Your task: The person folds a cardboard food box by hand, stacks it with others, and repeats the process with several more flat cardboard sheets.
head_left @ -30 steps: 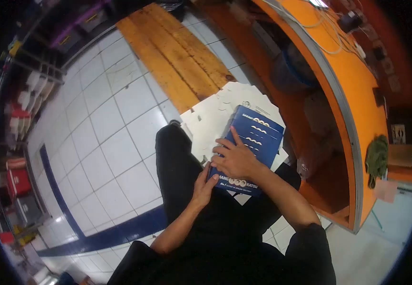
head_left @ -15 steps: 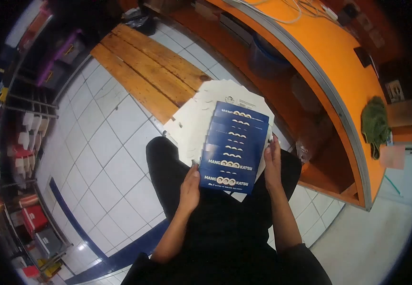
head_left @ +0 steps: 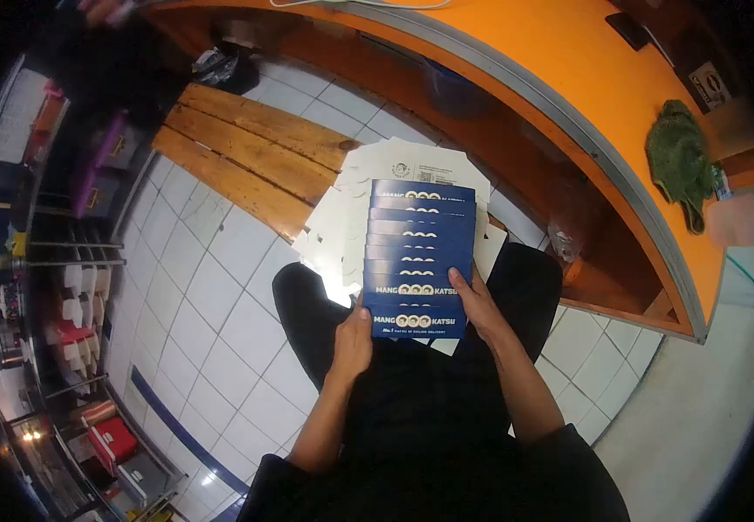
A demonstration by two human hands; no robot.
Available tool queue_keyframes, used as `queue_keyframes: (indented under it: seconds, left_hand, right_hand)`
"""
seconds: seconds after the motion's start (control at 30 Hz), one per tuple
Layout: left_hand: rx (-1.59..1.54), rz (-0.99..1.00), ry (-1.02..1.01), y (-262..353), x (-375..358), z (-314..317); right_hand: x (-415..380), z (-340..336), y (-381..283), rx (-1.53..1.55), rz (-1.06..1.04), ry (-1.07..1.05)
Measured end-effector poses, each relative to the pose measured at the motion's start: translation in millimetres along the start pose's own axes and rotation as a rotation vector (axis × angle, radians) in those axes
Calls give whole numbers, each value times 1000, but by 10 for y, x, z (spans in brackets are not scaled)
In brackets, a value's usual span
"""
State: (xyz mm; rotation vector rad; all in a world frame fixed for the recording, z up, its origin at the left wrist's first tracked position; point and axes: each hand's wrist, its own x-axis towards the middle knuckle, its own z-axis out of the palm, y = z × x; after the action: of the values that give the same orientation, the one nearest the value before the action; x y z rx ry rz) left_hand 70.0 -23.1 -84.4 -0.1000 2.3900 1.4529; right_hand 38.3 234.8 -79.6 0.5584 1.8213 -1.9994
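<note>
A fanned stack of flat, unfolded cardboard food boxes [head_left: 418, 291] lies over my lap, blue panels printed "MANG KATSU" overlapping like steps. White flaps with cut edges spread out beyond the blue at the far end and to the left. My left hand [head_left: 355, 339] grips the stack's lower left edge, thumb up along the side. On the right edge, my right hand [head_left: 476, 304] holds the stack with its thumb pressed on the blue face; its other fingers are mostly hidden beneath.
A wooden bench [head_left: 255, 148] stands ahead, partly under the boxes. An orange counter [head_left: 568, 70] curves along the right, with a green cloth [head_left: 680, 165] on it. Shelves with a red box [head_left: 114, 442] line the left. A dark-clothed person [head_left: 116, 52] is at the upper left.
My right hand has shifted inward, its thumb now on the blue panels. The stack has turned slightly and sits straighter. The view has swung, and a person now shows at the upper left.
</note>
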Motion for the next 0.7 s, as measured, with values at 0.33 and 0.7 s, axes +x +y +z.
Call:
queue_keyframes:
  seconds: [0.33,0.7]
  left_hand:
    - [-121,-44,80,-135,315,17]
    - [203,-114,68,236,357,-15]
  right_hand:
    - [-551,116,552,-36,-91,98]
    - [-516,140,549,-79,-80,185]
